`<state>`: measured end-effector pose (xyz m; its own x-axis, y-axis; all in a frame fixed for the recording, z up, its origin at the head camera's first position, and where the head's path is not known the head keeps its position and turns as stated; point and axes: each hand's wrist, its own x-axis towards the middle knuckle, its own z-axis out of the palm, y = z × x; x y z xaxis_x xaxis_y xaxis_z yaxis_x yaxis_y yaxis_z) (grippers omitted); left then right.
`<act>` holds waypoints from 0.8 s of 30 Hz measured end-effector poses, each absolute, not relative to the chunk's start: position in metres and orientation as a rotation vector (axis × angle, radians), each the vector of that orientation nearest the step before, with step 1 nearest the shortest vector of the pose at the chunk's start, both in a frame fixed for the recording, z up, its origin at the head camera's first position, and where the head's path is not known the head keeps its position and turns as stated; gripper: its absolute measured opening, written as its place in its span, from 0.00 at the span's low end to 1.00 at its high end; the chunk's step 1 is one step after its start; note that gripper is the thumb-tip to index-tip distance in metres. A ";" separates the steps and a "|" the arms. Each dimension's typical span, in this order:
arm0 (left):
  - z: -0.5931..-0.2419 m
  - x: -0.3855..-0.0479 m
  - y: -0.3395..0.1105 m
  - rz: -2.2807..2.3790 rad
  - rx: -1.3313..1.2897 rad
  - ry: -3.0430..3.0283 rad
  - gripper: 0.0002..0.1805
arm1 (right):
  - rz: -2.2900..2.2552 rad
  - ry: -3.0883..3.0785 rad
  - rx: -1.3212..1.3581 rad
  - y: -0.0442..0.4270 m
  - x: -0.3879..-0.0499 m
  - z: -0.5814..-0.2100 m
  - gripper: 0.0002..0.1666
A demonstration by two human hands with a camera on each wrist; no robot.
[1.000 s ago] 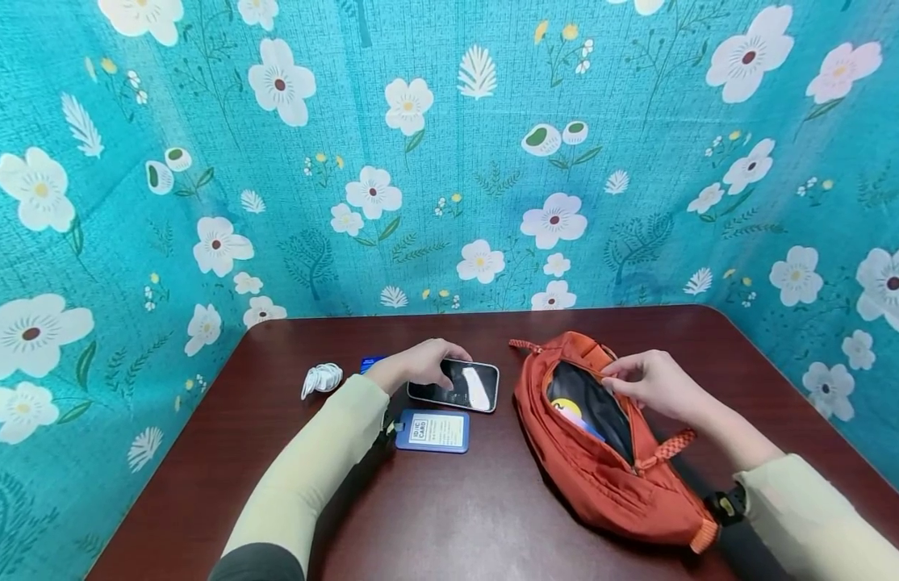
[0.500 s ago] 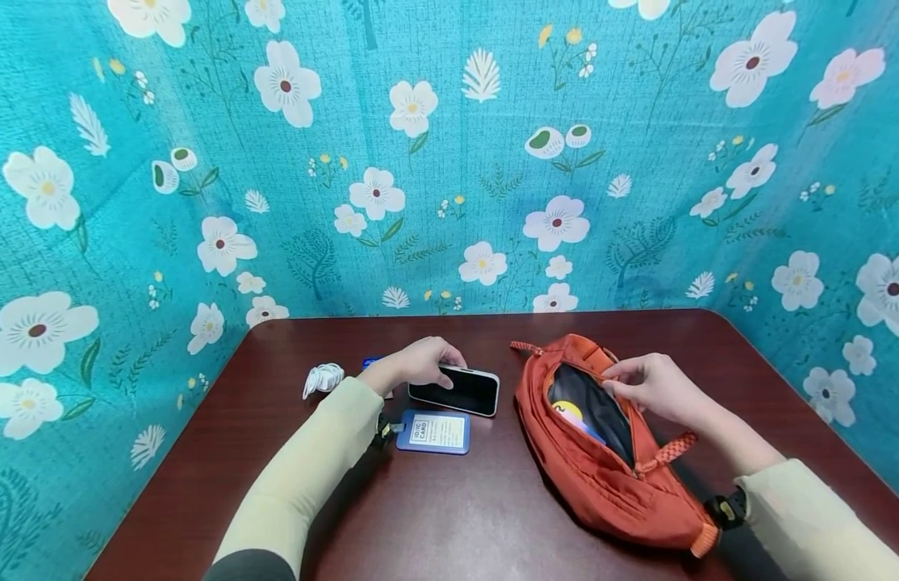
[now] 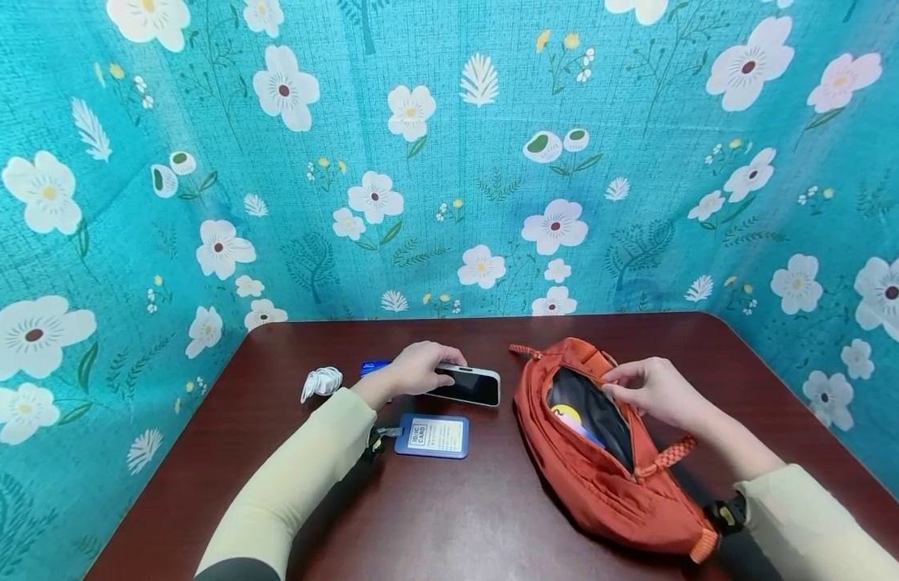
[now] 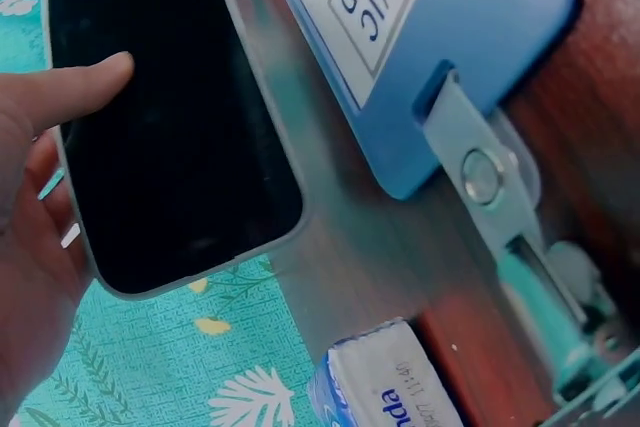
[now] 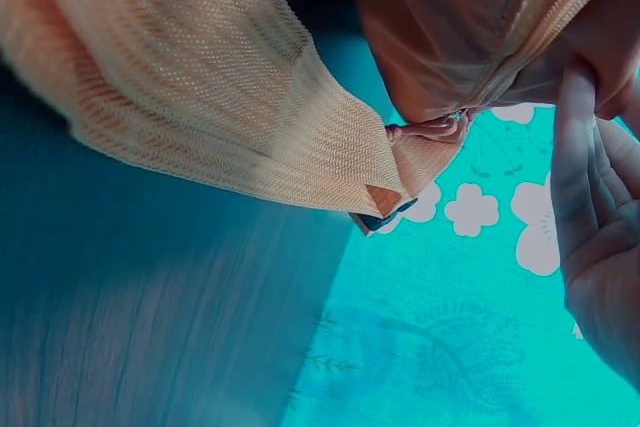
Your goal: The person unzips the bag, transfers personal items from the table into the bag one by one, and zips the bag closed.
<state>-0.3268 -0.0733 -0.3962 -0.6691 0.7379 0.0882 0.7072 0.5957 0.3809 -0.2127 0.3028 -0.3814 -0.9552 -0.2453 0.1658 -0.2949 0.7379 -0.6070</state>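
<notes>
Phone (image 3: 474, 387) is held at its left part by our left hand (image 3: 419, 369) in the head view, and a blue card holder (image 3: 432, 436) lies just nearer to us. Well to the right of the phone, our right hand (image 3: 653, 389) pinches the rim of the open orange bag (image 3: 602, 492). In the left wrist view, we see our thumb upon the black screen, other fingers at its edge. In the right wrist view, our fingers hold the bag's fabric.

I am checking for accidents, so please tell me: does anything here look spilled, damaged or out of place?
Nothing stands out: I see no spill or damage. The phone is tilted, but the left hand grips it; the orange bag gapes, but the right hand holds its edge.
</notes>
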 end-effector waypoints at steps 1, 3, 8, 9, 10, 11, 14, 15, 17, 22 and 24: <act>-0.396 -0.326 -0.074 0.606 1.265 2.750 0.12 | 1.022 -2.859 0.443 0.303 -0.213 -0.382 0.10; -0.395 -0.325 -0.074 0.636 1.294 2.767 0.12 | 1.028 -2.859 0.441 0.303 -0.213 -0.382 0.10; -0.389 -0.323 -0.071 0.708 1.325 2.754 0.12 | 1.031 -2.860 0.437 0.302 -0.213 -0.382 0.10; -0.388 -0.323 -0.069 0.718 1.328 2.743 0.12 | 1.033 -2.861 0.436 0.302 -0.213 -0.381 0.10; -0.386 -0.323 -0.067 0.727 1.335 2.730 0.12 | 1.036 -2.862 0.434 0.302 -0.213 -0.381 0.10; -0.384 -0.322 -0.065 0.730 1.342 2.719 0.12 | 1.037 -2.862 0.433 0.302 -0.212 -0.381 0.10; -0.379 -0.319 -0.059 0.738 1.369 2.686 0.12 | 1.043 -2.864 0.432 0.302 -0.212 -0.381 0.10; -0.377 -0.318 -0.057 0.736 1.382 2.679 0.11 | 1.045 -2.865 0.434 0.301 -0.212 -0.381 0.10; -0.374 -0.316 -0.053 0.731 1.412 2.662 0.11 | 1.042 -2.868 0.435 0.301 -0.211 -0.380 0.10; -0.369 -0.309 -0.041 0.736 1.483 2.637 0.10 | 1.035 -2.876 0.435 0.301 -0.211 -0.379 0.11; -0.367 -0.307 -0.036 0.748 1.509 2.629 0.11 | 1.032 -2.876 0.434 0.301 -0.212 -0.378 0.11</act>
<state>-0.3068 -0.0357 -0.3674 -0.5326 0.8187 0.2147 0.8091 0.4181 0.4129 -0.2117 0.3011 -0.3777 -0.9589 -0.2436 0.1454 -0.2805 0.7371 -0.6149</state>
